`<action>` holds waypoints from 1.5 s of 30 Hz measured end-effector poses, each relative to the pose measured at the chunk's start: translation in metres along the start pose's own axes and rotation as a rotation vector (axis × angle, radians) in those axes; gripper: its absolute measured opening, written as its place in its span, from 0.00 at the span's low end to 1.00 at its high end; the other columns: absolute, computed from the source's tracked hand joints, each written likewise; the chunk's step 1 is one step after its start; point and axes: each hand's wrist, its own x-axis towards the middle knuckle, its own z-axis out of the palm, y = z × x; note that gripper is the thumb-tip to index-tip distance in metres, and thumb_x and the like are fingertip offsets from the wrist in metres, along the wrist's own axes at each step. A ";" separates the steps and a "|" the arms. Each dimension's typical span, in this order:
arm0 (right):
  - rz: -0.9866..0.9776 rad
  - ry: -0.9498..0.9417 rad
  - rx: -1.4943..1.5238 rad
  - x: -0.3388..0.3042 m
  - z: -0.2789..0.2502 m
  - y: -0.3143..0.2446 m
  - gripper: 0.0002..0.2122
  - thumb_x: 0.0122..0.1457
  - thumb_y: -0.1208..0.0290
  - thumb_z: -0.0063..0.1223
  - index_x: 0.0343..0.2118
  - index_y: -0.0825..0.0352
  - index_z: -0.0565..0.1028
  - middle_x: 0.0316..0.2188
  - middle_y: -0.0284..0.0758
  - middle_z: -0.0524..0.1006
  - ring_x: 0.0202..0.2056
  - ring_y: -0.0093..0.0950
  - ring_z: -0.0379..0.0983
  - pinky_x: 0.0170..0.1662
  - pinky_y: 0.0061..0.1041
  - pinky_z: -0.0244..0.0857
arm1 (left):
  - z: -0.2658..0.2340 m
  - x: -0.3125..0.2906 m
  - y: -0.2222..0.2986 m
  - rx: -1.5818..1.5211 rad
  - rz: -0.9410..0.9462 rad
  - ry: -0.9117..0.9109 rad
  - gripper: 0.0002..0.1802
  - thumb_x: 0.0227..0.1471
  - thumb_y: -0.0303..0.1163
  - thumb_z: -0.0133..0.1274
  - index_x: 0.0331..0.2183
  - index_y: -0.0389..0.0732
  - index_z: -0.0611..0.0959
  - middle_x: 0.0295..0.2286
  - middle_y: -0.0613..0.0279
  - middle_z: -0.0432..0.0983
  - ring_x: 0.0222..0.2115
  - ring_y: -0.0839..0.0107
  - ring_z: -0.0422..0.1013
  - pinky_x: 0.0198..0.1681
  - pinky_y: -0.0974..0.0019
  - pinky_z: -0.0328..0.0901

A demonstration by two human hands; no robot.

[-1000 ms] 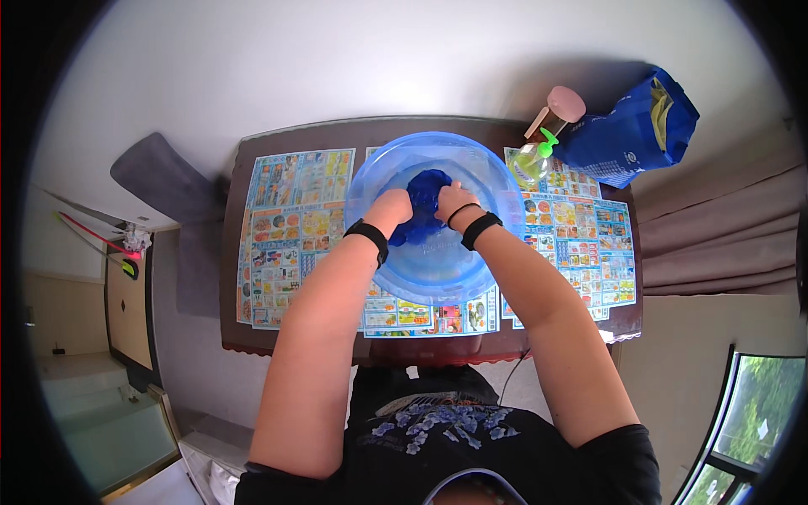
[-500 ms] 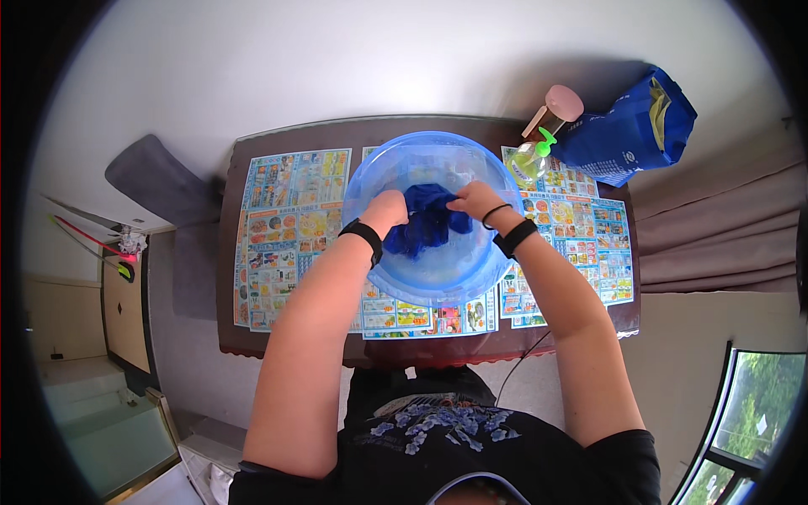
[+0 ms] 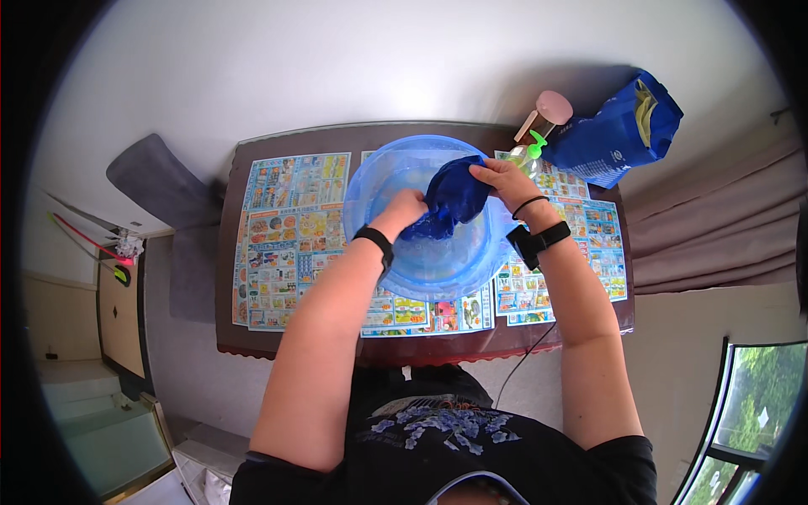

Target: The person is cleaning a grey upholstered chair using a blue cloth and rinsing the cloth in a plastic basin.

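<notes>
A wet dark-blue cloth (image 3: 455, 195) hangs bunched over a translucent blue basin (image 3: 360, 181) with water (image 3: 433, 265) inside. My right hand (image 3: 505, 181) pinches the cloth's upper right edge, lifted near the basin's right rim. Over the basin's left half, my left hand (image 3: 404, 210) is closed at the cloth's left side; its fingertips are partly hidden. The cloth's lower end droops toward the water. I cannot make out what kind of cloth piece it is.
Printed flyers (image 3: 286, 227) cover much of the dark table (image 3: 252, 341). Behind my right hand stand a green pump bottle (image 3: 530, 156), a pink-lidded container (image 3: 554, 108) and a large blue bag (image 3: 619, 135). A grey chair (image 3: 160, 181) is at the left, a curtain (image 3: 699, 219) at the right.
My right hand has risen and moved right, pulling the cloth up from low in the basin. My left hand has shifted slightly right with it.
</notes>
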 end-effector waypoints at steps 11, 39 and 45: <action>-0.152 -0.027 -1.411 0.008 0.002 0.064 0.13 0.45 0.78 0.48 0.36 0.63 0.74 0.34 0.41 0.76 0.38 0.41 0.72 0.43 0.33 0.65 | -0.081 -0.019 0.018 -0.217 0.115 0.455 0.11 0.46 0.34 0.47 0.29 0.37 0.78 0.27 0.48 0.76 0.30 0.54 0.72 0.34 0.60 0.66; -0.036 -0.191 -0.665 0.006 -0.023 0.026 0.16 0.45 0.66 0.62 0.34 0.67 0.72 0.23 0.32 0.73 0.27 0.25 0.72 0.30 0.24 0.65 | -0.106 -0.052 0.050 0.540 0.148 0.082 0.10 0.41 0.32 0.56 0.29 0.38 0.82 0.30 0.49 0.77 0.31 0.51 0.73 0.36 0.59 0.67; -0.246 -0.087 -1.038 -0.021 -0.009 0.023 0.17 0.41 0.68 0.61 0.35 0.67 0.73 0.31 0.44 0.76 0.34 0.42 0.72 0.39 0.33 0.65 | -0.141 -0.090 0.115 -0.040 0.263 0.094 0.10 0.45 0.25 0.51 0.32 0.33 0.81 0.23 0.60 0.75 0.25 0.76 0.69 0.31 0.71 0.64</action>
